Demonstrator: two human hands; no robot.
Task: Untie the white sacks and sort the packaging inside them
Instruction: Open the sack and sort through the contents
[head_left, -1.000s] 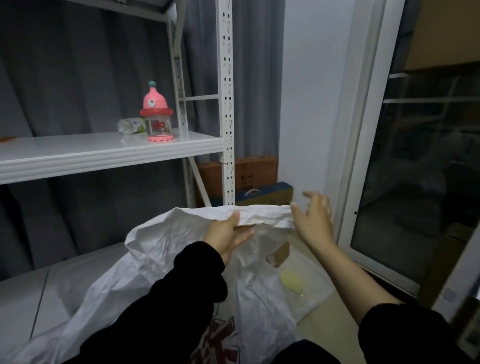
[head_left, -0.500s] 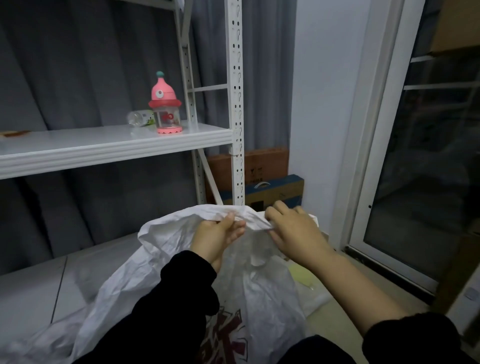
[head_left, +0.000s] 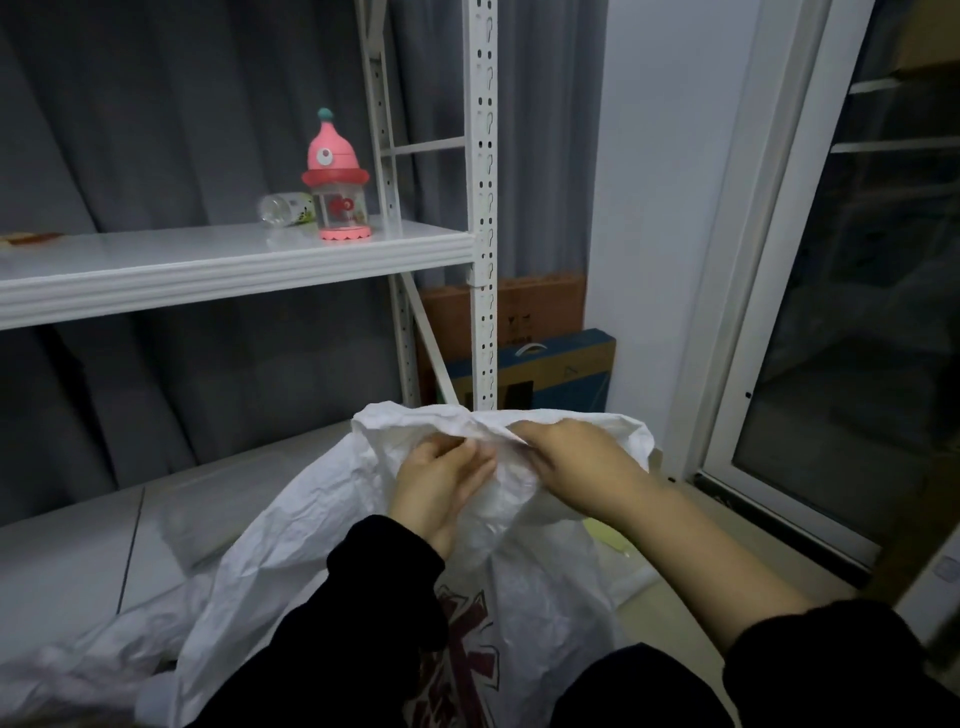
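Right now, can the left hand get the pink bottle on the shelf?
Probably, once it lets go: the left hand pinches the white sack, and nothing stands before the pink bottle.

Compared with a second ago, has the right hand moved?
Yes. The right hand has come left, toward the shelf post, and now grips the sack at its top edge beside the left hand.

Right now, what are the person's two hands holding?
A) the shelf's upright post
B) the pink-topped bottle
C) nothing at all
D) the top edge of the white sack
D: the left hand and the right hand both grip the bunched top edge of the white sack.
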